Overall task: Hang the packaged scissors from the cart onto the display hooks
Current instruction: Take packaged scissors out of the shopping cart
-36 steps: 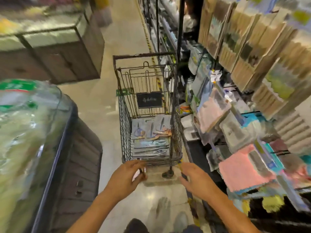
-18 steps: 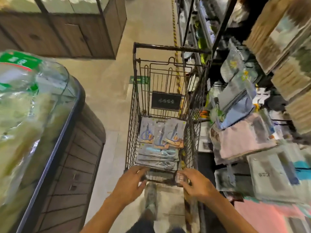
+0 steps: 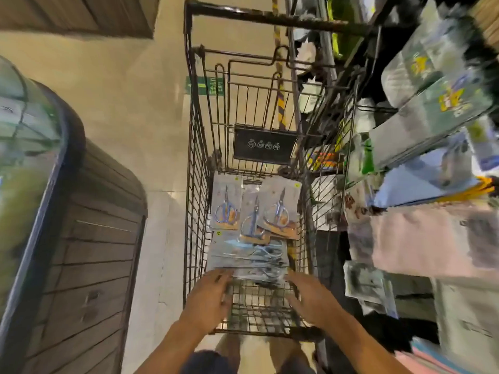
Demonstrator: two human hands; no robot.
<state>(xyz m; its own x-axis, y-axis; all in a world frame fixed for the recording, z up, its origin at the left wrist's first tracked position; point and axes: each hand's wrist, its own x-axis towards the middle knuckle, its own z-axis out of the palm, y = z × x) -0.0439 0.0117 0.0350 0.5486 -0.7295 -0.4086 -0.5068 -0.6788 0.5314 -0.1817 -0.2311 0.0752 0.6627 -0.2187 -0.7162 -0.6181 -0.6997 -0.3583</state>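
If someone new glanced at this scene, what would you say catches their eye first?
Probably the wire cart in the middle of the aisle, with packaged scissors piled in its basket. Next, the left hand and right hand reaching in over its near end with fingers spread, and the crowded hanging merchandise to the right.

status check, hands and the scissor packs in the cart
Left hand and right hand open, reaching into black wire cart. Carded blue-handled scissor packs unlifted. Nothing blocking.

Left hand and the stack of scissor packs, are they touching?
Cannot tell. In the blurred head view, the left hand reaches the near edge of the stack; no contact or gap shows.
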